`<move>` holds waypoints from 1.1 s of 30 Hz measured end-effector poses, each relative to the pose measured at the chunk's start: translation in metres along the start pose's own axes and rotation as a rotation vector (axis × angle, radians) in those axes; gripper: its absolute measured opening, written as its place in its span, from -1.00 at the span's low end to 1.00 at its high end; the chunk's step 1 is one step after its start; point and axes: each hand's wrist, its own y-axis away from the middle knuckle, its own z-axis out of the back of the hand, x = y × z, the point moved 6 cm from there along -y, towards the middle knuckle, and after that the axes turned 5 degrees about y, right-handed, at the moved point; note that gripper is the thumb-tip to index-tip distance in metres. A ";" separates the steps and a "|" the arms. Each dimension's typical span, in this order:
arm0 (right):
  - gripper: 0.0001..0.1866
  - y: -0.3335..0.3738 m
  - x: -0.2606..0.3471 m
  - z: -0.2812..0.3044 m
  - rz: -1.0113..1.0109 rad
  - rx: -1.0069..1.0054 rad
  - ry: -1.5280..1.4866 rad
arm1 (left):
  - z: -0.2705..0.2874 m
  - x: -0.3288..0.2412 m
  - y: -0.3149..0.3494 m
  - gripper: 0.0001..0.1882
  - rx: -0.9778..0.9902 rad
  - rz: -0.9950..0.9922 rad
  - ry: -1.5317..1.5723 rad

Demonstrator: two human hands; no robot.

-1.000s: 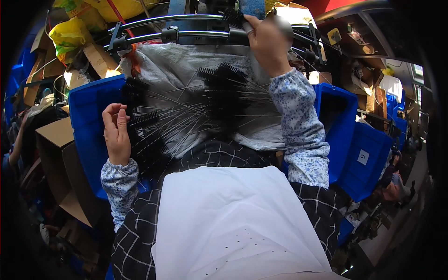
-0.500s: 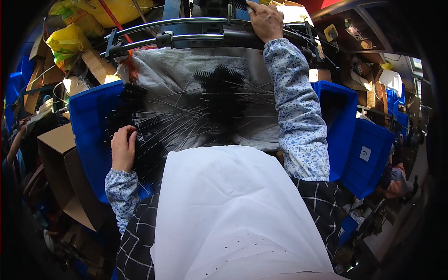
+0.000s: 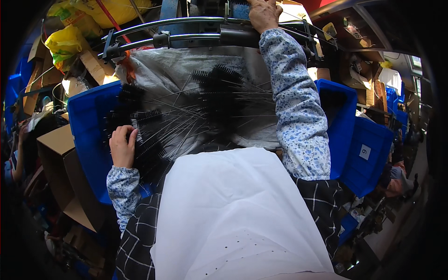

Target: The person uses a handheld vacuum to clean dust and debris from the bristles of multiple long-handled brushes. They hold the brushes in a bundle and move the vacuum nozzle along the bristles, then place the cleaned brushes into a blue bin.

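My left hand point(image 3: 122, 145) is at the inner side of the left blue bin point(image 3: 88, 140), its fingers curled toward the thumb beside black bristle brushes point(image 3: 149, 115). What the fingers pinch, if anything, is lost against the dark bristles. At the top of the view my right hand point(image 3: 264, 16) rests by a blue machine part point(image 3: 239, 11) above a dark bar, fingers bent. Its fingertips are partly cut off by the picture's edge. Between my arms, many wire-stemmed black brushes point(image 3: 219, 95) lie heaped on a grey plastic sheet point(image 3: 158, 65), stems crossing.
Metal rails point(image 3: 196, 37) run across the far side of the sheet. A second blue bin point(image 3: 338, 116) stands to the right, another blue bin point(image 3: 366, 156) beyond it. An open cardboard box point(image 3: 70, 172) is at the left. Yellow bags point(image 3: 65, 42) lie at the far left.
My right hand has shifted slightly farther away, toward the top edge. The left hand has moved only a little, and the bristles beside it lie differently.
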 end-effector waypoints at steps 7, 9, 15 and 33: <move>-0.58 0.010 -0.015 0.003 0.015 -0.096 0.094 | -0.001 -0.004 -0.012 -0.87 -0.091 0.056 0.061; -0.49 0.019 -0.020 0.009 -0.080 -0.181 0.181 | -0.004 0.000 -0.011 -0.88 -0.080 0.034 -0.008; -0.57 0.025 -0.032 0.006 -0.177 -0.064 -0.121 | -0.005 0.009 -0.016 -0.86 -0.064 0.138 0.249; -0.61 0.010 0.038 -0.001 -0.128 -0.029 -0.129 | 0.155 0.074 0.045 -0.77 -1.077 0.077 0.937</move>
